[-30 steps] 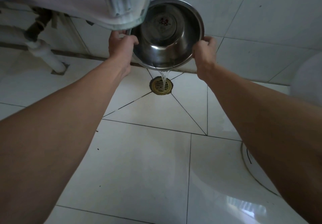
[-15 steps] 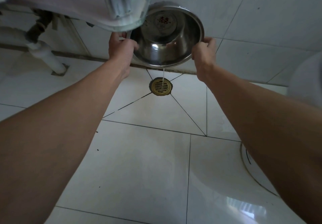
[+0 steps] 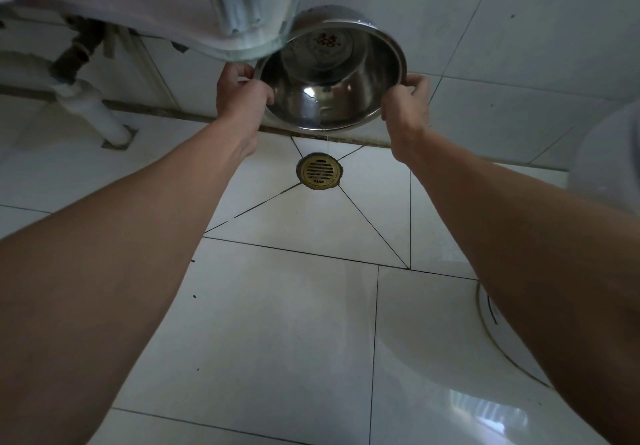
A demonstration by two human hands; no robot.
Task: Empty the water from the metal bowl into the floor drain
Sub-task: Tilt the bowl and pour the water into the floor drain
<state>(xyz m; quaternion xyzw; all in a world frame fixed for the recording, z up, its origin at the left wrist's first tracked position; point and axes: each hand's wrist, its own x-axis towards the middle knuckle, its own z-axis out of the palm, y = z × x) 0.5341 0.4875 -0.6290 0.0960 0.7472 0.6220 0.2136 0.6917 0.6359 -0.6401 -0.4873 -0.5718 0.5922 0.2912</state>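
The metal bowl (image 3: pixel 332 74) is held in the air, tipped steeply toward me so its shiny inside and a red mark on its bottom show. My left hand (image 3: pixel 240 93) grips its left rim and my right hand (image 3: pixel 407 101) grips its right rim. A very thin thread of water falls from the bowl's lowest edge onto the round brass floor drain (image 3: pixel 319 170), which lies directly below in the white tiled floor.
A white drain pipe (image 3: pixel 91 107) enters the floor at the left under a sink edge (image 3: pixel 194 25). The tiled wall stands just behind the bowl. A white rounded fixture (image 3: pixel 606 167) is at the right, and a white round object (image 3: pixel 502 347) lies at lower right.
The bowl has been tipped more steeply and raised slightly. The stream into the drain has thinned from a clear pour to a fine trickle.
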